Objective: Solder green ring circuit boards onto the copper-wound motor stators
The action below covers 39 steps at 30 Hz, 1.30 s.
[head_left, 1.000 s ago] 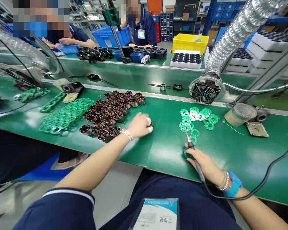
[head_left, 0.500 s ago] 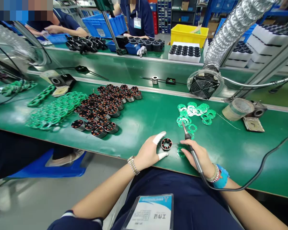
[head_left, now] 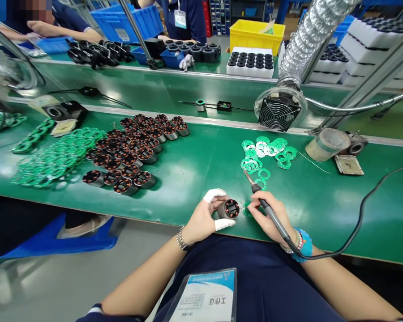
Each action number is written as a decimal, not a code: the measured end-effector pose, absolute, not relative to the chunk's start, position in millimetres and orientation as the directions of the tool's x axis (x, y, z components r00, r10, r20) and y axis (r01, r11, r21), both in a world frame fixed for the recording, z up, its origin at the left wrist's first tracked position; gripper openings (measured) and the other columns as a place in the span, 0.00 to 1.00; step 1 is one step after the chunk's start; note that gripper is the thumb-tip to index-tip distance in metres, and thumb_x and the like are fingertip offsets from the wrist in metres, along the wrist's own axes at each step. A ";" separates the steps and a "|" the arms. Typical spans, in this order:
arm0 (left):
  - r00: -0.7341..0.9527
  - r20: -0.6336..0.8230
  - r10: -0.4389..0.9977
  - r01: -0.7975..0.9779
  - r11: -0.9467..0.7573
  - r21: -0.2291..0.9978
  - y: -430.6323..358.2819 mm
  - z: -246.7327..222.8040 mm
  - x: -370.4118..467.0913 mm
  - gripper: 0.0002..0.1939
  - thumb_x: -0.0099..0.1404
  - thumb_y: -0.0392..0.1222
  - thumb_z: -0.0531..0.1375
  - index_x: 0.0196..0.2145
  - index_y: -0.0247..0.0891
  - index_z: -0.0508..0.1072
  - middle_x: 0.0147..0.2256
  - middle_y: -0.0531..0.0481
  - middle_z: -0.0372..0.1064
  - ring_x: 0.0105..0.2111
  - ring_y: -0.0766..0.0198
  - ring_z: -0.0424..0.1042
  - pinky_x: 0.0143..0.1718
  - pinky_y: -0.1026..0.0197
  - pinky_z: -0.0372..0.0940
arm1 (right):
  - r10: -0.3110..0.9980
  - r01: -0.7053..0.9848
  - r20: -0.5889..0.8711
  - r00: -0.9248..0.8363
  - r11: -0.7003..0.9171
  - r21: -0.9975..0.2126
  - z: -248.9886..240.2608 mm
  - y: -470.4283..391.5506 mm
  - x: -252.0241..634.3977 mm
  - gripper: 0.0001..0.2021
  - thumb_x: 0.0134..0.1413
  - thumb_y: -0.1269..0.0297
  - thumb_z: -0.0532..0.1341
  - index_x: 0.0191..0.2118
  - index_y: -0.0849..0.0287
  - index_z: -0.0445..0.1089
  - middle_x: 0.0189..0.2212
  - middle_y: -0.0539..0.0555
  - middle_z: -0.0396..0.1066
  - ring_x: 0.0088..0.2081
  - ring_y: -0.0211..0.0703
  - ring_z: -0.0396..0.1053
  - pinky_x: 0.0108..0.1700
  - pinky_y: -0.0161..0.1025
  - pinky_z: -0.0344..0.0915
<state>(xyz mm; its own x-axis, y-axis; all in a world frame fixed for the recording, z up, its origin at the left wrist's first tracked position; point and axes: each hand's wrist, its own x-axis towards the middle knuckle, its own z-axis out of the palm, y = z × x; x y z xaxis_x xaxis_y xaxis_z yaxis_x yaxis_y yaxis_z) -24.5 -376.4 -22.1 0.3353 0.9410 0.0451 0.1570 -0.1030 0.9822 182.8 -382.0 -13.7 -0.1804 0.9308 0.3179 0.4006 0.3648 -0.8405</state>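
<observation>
My left hand point(head_left: 199, 221), with white covers on thumb and finger, is closed around a motor stator point(head_left: 231, 208). The stator is tilted so its dark side wall shows, and its copper-wound end faces up and to the right. My right hand point(head_left: 272, 219) holds a soldering iron point(head_left: 277, 223), whose tip points away to the upper left. The thumb and forefinger of that hand are close together beside the stator, at a thin wire. Partly hidden by these fingers is a green ring-shaped circuit board point(head_left: 246, 209) on the bench.
Loose green ring boards point(head_left: 263, 174) lie beyond the iron's tip. Rows of stators point(head_left: 127, 147) and a sheet of joined boards point(head_left: 57, 156) stand to the left. A fan with a foil duct point(head_left: 278, 112) and a round tub point(head_left: 327, 144) are at the back right. Co-workers sit opposite.
The stator has gone from facing up between my spread left fingers to tilted in my closed grasp. My right fingers have come nearer to it. The whole view has shifted slightly.
</observation>
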 end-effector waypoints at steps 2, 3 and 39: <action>0.336 0.092 0.937 0.185 -0.162 0.969 -381.4 -21.7 -22.1 0.27 0.48 0.38 0.67 0.44 0.40 0.60 0.42 0.45 0.67 0.42 0.59 0.71 0.44 0.54 0.67 | 0.909 0.429 0.352 -0.225 0.416 -0.802 -17.6 -385.9 183.1 0.12 0.51 0.73 0.56 0.42 0.55 0.63 0.28 0.49 0.69 0.29 0.36 0.69 0.35 0.33 0.66; 0.346 0.128 0.929 0.247 -0.222 0.943 -382.9 -21.2 -20.8 0.25 0.49 0.37 0.66 0.43 0.40 0.62 0.41 0.45 0.66 0.42 0.59 0.70 0.44 0.54 0.67 | 0.889 0.449 0.373 -0.265 0.456 -0.768 -19.9 -387.1 182.7 0.12 0.52 0.74 0.55 0.42 0.55 0.63 0.29 0.50 0.69 0.30 0.37 0.68 0.35 0.33 0.66; 0.468 0.158 0.870 0.410 -0.372 0.833 -364.3 -23.8 -28.5 0.18 0.51 0.33 0.62 0.41 0.39 0.65 0.42 0.44 0.65 0.41 0.59 0.69 0.43 0.54 0.65 | 0.911 0.435 0.150 -0.385 0.322 -0.841 -4.0 -394.1 237.3 0.09 0.56 0.65 0.57 0.39 0.57 0.72 0.30 0.54 0.73 0.32 0.40 0.69 0.34 0.39 0.67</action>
